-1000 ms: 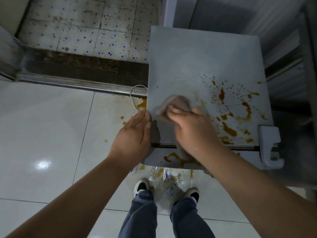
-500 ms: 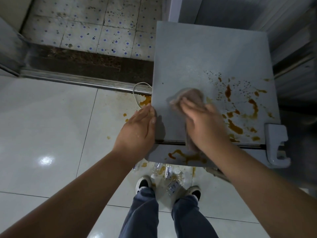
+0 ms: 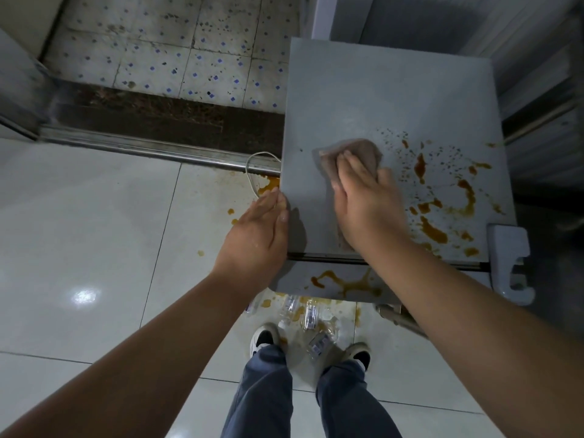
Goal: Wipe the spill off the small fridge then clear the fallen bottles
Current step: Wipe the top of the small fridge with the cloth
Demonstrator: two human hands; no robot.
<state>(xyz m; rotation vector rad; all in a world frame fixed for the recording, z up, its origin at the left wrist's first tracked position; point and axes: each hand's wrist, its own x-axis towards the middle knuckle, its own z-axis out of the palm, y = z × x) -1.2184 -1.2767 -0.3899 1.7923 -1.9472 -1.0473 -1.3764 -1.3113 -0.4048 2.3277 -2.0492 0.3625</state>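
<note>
**Spill half wiped, bottles on the floor**

Spill [image 3: 442, 197] marks cover the right part of the small fridge [image 3: 363, 99] top, right of centre in the frame: brown blotches and fine specks, the largest streaks running roughly from the top's far side toward its near edge. More brown liquid trails across the fridge's front face [image 3: 344, 284] below the top's near edge, and drops dot the white floor tiles [image 3: 94, 232] at middle left. We see the fallen bottles [image 3: 311, 317] low in the centre of the frame, clear ones with labels, lying on their sides in a loose cluster between and just ahead of our two shoes [image 3: 264, 338]; their long axes point mostly up and down the frame, one tilted.

A white handle piece [image 3: 508, 263] juts from the fridge's lower right corner. A thin white cord [image 3: 252, 172] loops on the floor just left of the fridge, beside a metal door track [image 3: 142, 150] and spotted tiles [image 3: 189, 58] in the upper left.

Our right hand [image 3: 363, 200] presses flat, fingers straight, on a brownish cloth [image 3: 354, 153] lying on the fridge top left of the stains, the forearm reaching in from lower right. Our left hand [image 3: 256, 232] rests with straight fingers against the fridge's left edge, gripping nothing.
</note>
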